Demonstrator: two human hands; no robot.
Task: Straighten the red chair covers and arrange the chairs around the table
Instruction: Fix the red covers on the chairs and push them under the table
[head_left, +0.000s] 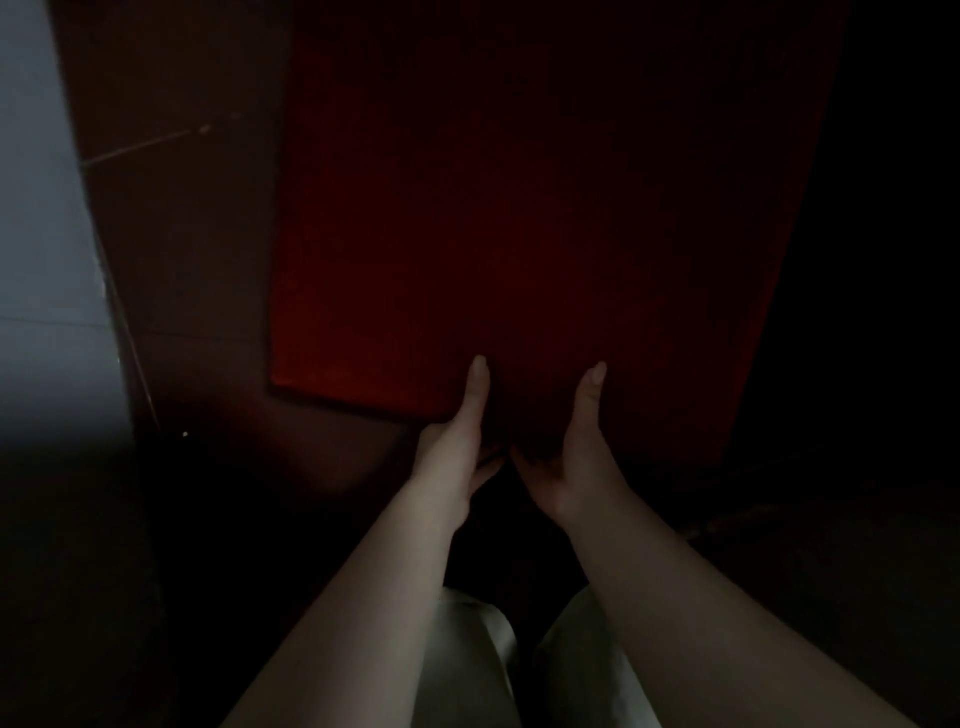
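1. Dimly lit, the red chair cover (493, 234) filled the middle of the view, its flat face running away from the person and its near edge right at both hands.
2. The left hand (457, 441) gripped that near edge, with the thumb laid straight on top of the cloth and the fingers curled beneath, mostly lost in shadow.
3. The right hand (574, 457) held the same edge just beside it, thumb likewise on top and fingers bent under; how tightly they closed could not be told.
4. Below the edge, the two sets of fingers nearly met.
5. Pale trousers (467, 649) showed between the forearms, and a dark tiled floor (182, 234) lay left of the cover.
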